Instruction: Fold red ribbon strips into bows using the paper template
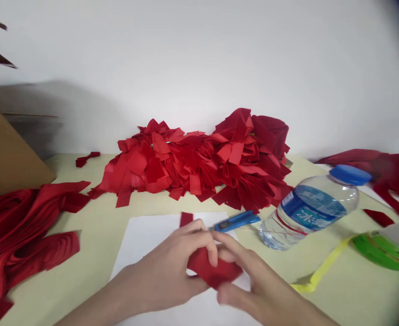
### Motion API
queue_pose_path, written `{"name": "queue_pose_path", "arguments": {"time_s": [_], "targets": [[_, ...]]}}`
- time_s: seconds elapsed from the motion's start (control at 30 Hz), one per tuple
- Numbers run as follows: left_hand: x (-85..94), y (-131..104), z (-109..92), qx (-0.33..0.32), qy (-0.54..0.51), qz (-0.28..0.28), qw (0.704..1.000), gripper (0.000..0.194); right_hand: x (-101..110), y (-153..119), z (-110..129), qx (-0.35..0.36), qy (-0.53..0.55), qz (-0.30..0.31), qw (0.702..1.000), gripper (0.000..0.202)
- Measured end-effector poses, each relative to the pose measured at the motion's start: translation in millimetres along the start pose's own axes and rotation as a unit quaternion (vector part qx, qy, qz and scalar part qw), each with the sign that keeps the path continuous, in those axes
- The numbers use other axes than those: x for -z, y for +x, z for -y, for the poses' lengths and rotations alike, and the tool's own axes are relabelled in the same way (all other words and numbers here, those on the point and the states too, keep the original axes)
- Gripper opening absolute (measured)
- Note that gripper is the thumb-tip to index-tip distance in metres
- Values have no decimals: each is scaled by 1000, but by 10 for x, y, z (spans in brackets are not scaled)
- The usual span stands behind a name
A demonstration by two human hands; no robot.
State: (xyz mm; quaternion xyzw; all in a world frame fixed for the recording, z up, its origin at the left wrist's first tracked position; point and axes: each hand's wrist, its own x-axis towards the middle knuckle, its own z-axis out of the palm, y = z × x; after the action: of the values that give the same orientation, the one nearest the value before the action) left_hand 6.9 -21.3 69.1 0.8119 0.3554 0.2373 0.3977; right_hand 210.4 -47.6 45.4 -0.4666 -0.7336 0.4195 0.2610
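Over a sheet of white paper (pixel 136 235), a folded piece of red ribbon (pixel 216 271) is between my two hands. My left hand (pixel 181 260) is closed, its fingers curled over the top of the ribbon and its thumb underneath. From the right, my right hand (pixel 250 276) grips the same ribbon, thumb at its lower edge and fingers behind, partly hidden. Just beyond my fingers lies a blue utility knife (pixel 236 221). Another short red ribbon piece (pixel 186 219) rests on the paper beyond my left hand.
A large heap of red ribbon bows (pixel 186 163) sits against the wall. Red ribbon strips (pixel 26 226) and a cardboard box (pixel 9 154) are at left. A water bottle (pixel 308 210) wound with red thread, a green roll (pixel 382 251) and yellow tape (pixel 325 267) stand at right.
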Motion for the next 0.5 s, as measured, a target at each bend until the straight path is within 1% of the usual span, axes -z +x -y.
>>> {"name": "queue_pose_path", "arguments": {"time_s": [0.03,0.07,0.13,0.17,0.2,0.23,0.27,0.3,0.33,0.37,0.4,0.43,0.5], "targets": [[-18,-18,19,8,-17,16,1000,18,-14,83,53,-18,32,38,999,30],[7,-47,46,21,-34,34,999,23,-3,139,87,-21,39,51,998,22],[130,-119,119,53,-87,96,990,40,79,168,98,-38,52,62,996,20],[202,-155,165,73,-133,135,979,49,139,149,79,-48,53,66,995,19],[269,-186,218,101,-191,169,962,58,205,116,51,-61,52,68,994,18],[326,-214,279,129,-245,195,941,61,273,76,16,-73,46,67,994,17],[372,-238,348,163,-278,201,925,55,342,34,-21,-81,34,59,994,17],[409,-259,424,192,-290,196,917,40,410,-7,-58,-88,16,46,995,17],[443,-280,505,217,-282,185,916,22,478,-46,-95,-94,-3,34,995,17],[476,-302,589,231,-260,161,923,6,545,-81,-134,-102,-24,22,994,17],[512,-328,672,244,-239,145,929,11,611,-115,-175,-115,-47,12,992,18],[552,-356,749,258,-238,131,927,16,674,-146,-219,-128,-67,5,989,20],[635,-422,876,281,-237,89,926,19,780,-209,-323,-153,-99,-2,983,27]]}}
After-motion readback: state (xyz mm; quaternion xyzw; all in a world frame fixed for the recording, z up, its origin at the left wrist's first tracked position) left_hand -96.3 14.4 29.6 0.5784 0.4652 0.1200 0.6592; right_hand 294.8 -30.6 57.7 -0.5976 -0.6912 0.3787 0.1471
